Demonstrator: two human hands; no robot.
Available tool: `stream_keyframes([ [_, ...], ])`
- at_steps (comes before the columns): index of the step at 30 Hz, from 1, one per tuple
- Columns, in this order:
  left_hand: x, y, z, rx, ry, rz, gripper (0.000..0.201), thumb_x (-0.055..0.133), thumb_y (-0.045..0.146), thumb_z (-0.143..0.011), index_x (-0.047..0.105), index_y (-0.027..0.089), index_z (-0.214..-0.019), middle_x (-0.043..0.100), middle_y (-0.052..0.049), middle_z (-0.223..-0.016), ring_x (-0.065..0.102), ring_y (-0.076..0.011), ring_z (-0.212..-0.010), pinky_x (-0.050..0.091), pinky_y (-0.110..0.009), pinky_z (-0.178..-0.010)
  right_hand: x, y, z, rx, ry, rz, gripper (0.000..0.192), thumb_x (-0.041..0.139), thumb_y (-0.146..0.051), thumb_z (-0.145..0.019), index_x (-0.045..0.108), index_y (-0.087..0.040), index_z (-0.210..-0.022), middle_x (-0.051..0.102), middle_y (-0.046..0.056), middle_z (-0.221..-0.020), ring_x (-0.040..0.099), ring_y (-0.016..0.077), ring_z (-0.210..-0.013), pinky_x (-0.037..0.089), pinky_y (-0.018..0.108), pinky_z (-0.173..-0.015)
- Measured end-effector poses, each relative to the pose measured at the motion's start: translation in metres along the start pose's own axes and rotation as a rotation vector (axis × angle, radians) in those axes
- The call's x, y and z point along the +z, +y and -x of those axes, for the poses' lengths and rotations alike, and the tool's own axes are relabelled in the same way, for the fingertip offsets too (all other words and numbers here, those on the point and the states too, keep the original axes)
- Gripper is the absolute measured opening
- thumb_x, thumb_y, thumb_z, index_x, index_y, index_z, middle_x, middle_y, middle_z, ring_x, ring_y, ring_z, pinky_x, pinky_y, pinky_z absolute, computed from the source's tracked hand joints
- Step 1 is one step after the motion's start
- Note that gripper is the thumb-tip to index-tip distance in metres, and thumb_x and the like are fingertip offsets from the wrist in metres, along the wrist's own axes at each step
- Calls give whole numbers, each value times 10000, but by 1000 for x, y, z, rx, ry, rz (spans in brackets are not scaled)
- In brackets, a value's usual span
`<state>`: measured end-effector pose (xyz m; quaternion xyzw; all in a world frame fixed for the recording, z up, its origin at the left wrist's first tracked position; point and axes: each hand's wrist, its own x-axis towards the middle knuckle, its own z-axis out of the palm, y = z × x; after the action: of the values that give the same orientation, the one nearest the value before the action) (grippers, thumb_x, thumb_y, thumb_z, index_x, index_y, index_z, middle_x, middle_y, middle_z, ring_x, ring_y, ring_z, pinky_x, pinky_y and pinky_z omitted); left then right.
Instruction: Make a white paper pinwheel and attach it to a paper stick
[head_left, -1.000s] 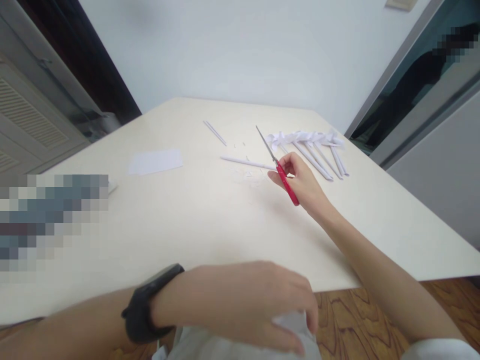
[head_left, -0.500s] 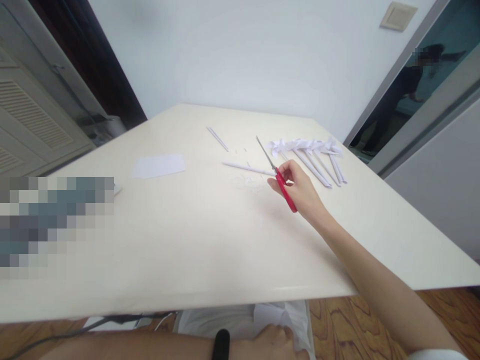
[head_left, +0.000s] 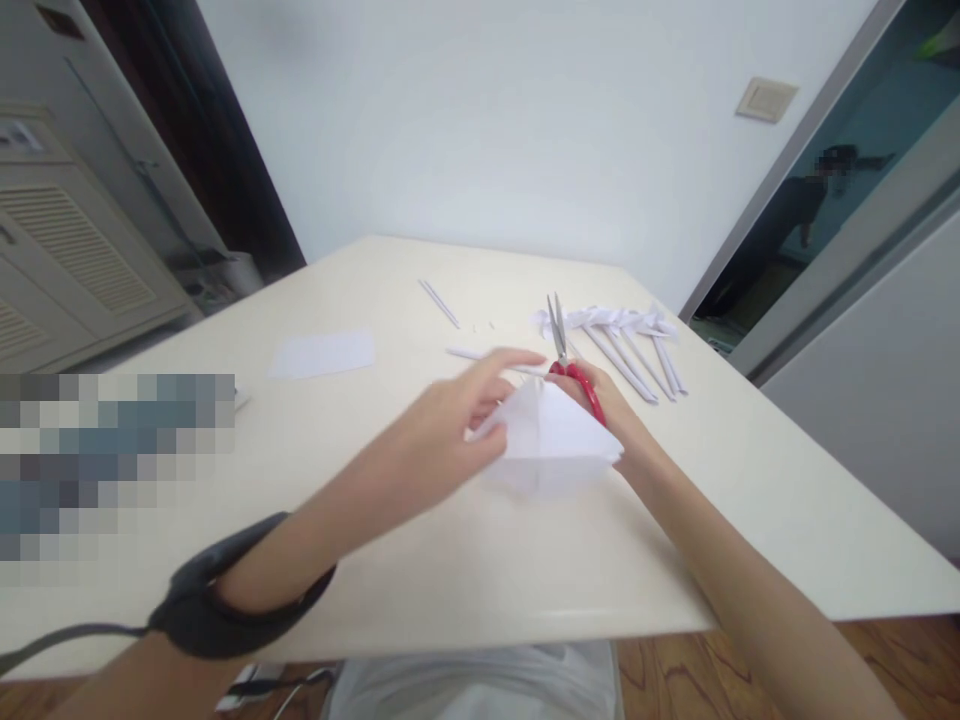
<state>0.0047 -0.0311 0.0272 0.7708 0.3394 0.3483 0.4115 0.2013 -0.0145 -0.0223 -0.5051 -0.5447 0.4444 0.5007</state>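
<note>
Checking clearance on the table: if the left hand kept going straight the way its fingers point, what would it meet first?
The left hand, gripping folded white paper, points right and slightly away. It would likely first meet the red-handled scissors in the right hand, though depth is unclear.

Bare forearms; a black wristband [head_left: 225,600] circles the left wrist.

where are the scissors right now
In the head view, the red-handled scissors are in the right hand, right of centre, blades up, behind the folded paper.
</note>
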Motion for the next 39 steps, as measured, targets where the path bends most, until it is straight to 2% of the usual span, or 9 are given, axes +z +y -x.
stream_keyframes([
  [3,-17,-24,-23,-16,160,69,607,505,100,-695,464,271,-1276,656,-52,-1084,650,-196,-888,498,-266,-688,1,-2,3,-20,-88,-62,266,550,-442,-805,479,-203,-713,504,-18,-624,472,113,-534,347,246,-489],
  [5,-20,-44,-35,-38,198,105,594,497,118,-683,459,244,-1262,649,-60,-1072,648,-189,-868,488,-255,-654,2,-4,6,5,-124,-74,285,554,-451,-809,478,-198,-701,552,-4,-655,512,119,-554,379,254,-513],
  [8,-23,-65,-52,-119,37,121,473,498,136,-655,561,178,-1122,670,-64,-974,643,-178,-788,466,-253,-627,4,-5,7,38,-73,-118,289,590,-464,-788,495,-197,-737,572,-5,-690,525,111,-562,404,250,-537],
  [12,-34,-68,-69,-131,-192,189,505,516,136,-629,578,186,-1128,684,-59,-974,644,-188,-780,461,-269,-628,2,0,2,39,-18,-140,293,603,-474,-782,521,-193,-774,523,-21,-636,489,100,-537,372,236,-504],
  [16,-44,-60,-78,-120,-246,142,471,559,163,-633,606,182,-1102,691,-50,-938,638,-185,-781,456,-266,-644,-1,5,-4,44,77,-143,285,670,-435,-729,522,-202,-800,545,-20,-708,482,94,-549,370,236,-500],
  [19,-43,-59,-75,-114,-339,169,401,577,209,-680,617,187,-1079,691,-54,-980,642,-201,-851,473,-289,-704,0,4,-5,28,70,-112,273,695,-389,-700,515,-204,-787,537,-35,-679,470,93,-544,354,230,-488],
  [24,-40,-62,-59,-174,-363,192,327,604,285,-736,624,189,-1048,685,-68,-1009,650,-212,-870,487,-286,-680,8,0,-1,42,-4,-84,266,703,-316,-674,486,-206,-782,578,-33,-756,469,81,-557,354,223,-503],
  [30,-35,-65,-40,-192,-316,278,386,627,292,-744,585,197,-1116,661,-85,-1071,645,-230,-936,505,-334,-755,18,3,5,75,-92,-107,301,714,-259,-657,451,-227,-798,545,-63,-750,469,80,-574,312,193,-469],
  [39,-19,-67,-31,-184,-223,283,292,629,386,-783,628,182,-992,674,-79,-1044,645,-209,-924,482,-296,-768,19,-1,8,45,-161,-79,271,680,-224,-689,435,-231,-805,532,-64,-716,485,98,-604,330,201,-502],
])
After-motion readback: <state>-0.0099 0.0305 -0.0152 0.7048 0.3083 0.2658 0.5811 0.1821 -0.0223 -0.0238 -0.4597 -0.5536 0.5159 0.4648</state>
